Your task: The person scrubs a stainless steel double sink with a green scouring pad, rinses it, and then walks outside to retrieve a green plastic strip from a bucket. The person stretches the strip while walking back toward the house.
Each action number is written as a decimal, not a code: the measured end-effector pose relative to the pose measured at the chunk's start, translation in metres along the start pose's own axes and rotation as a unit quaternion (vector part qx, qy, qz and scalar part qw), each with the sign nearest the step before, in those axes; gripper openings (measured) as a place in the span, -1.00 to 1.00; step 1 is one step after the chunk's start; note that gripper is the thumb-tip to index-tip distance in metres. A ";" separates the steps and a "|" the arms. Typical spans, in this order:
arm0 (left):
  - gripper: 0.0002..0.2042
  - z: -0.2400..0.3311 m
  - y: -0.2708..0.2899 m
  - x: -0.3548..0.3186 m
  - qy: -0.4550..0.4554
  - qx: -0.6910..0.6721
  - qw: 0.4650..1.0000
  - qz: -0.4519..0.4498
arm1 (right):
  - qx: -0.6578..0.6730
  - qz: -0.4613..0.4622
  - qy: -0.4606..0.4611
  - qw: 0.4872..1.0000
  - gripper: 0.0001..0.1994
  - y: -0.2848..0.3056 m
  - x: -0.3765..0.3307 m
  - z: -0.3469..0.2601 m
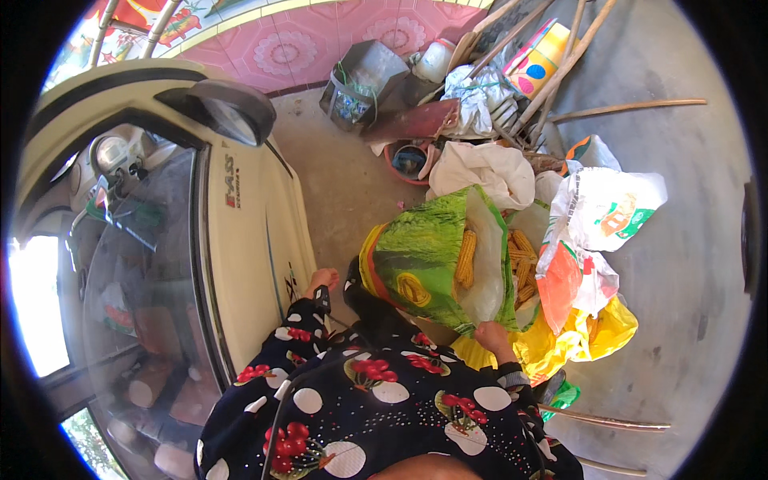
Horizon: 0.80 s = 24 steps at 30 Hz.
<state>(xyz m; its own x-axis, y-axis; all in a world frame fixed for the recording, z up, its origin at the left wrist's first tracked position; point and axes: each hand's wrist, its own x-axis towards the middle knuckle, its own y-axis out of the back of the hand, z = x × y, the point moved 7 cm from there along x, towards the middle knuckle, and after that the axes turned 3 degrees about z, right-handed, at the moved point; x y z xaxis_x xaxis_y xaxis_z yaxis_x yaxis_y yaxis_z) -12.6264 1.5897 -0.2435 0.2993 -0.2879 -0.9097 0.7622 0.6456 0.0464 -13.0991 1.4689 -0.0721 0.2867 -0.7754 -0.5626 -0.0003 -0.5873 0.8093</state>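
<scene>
My right hand (494,336) is closed on the near edge of the mouth of a green printed sack (416,254). That sack leans over with its opening facing right, its pale lining (490,248) showing. A yellow corn cob (466,260) lies at its mouth. Just beyond the rim, several more corn cobs (523,268) sit in another sack, partly hidden by the green one. My left hand (323,280) hangs away from the sacks, close to the side of a cream vehicle (256,224). It appears to hold nothing, but its fingers are too small to make out.
White and red sacks (600,208) and a yellow sack (596,332) stand on the right. Behind are a crumpled white sack (480,172), a red basin (406,162), a dark bin (364,84) and leaning wooden poles (572,64). A stick (604,419) juts out at lower right.
</scene>
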 end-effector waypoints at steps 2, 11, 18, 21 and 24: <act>-0.67 0.020 0.003 0.012 0.001 0.016 1.000 0.008 | -0.008 -0.030 -0.008 0.999 -0.74 -0.003 0.005 0.001; -0.80 0.132 -0.034 0.087 -0.061 0.040 0.996 -0.058 | -0.022 -0.024 -0.093 0.995 -0.78 0.030 0.024 -0.015; -0.83 0.162 -0.041 0.097 -0.031 0.057 0.997 -0.048 | -0.073 -0.121 -0.135 0.981 -0.75 0.032 0.032 -0.017; -0.85 0.158 -0.044 0.094 -0.044 0.077 0.995 -0.038 | -0.103 -0.071 -0.131 0.983 -0.79 0.034 0.028 -0.018; -0.83 0.149 -0.060 0.092 -0.018 0.117 0.991 -0.064 | -0.060 -0.031 -0.166 0.984 -0.78 0.029 0.020 -0.012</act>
<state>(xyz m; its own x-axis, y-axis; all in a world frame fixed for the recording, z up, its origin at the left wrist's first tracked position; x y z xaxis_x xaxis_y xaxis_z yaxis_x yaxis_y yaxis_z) -12.5591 1.4194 -0.2689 0.2093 -0.3847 -0.8990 0.9063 0.4215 0.0306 -13.0813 1.4387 -0.0578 -0.0454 -0.7836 -0.6196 0.1257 -0.6198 0.7746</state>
